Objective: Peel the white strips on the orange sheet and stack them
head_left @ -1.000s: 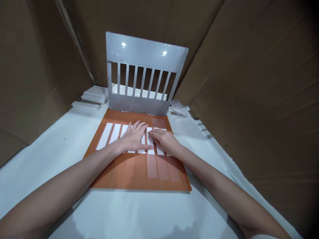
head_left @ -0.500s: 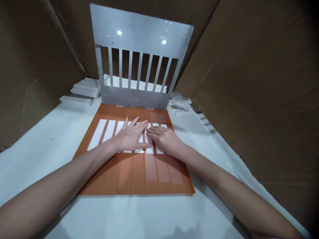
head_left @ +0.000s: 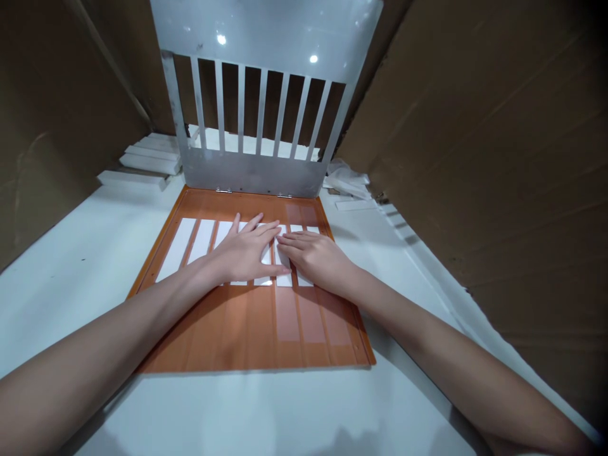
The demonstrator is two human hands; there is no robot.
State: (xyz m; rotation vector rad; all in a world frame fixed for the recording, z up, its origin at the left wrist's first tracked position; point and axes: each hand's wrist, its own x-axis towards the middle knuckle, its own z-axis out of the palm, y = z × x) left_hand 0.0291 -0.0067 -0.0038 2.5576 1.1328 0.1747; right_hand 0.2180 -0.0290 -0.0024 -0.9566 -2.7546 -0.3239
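My left hand [head_left: 243, 254] lies palm down with its fingers spread over white strips [head_left: 177, 249] set side by side in an orange grooved board [head_left: 211, 339]. Beside it, my right hand [head_left: 319, 258] rests on the strips at the right end, fingers stretched out and close together. Its fingertips are near my left thumb and index finger. Both hands hide parts of several strips. A slotted metal plate [head_left: 254, 171] stands raised at the board's far edge, joined there by small hinges [head_left: 285, 196].
White strip bundles [head_left: 151, 163] lie at the back left. Clear plastic wrapping [head_left: 349, 177] and a loose white strip [head_left: 355, 205] are at the back right. Brown cardboard walls [head_left: 475, 139] enclose the white table [head_left: 61, 272] on the sides and back.
The view has shifted slightly, so the metal plate and board appear higher and a little larger. My hands stay at nearly the same place on the strips.
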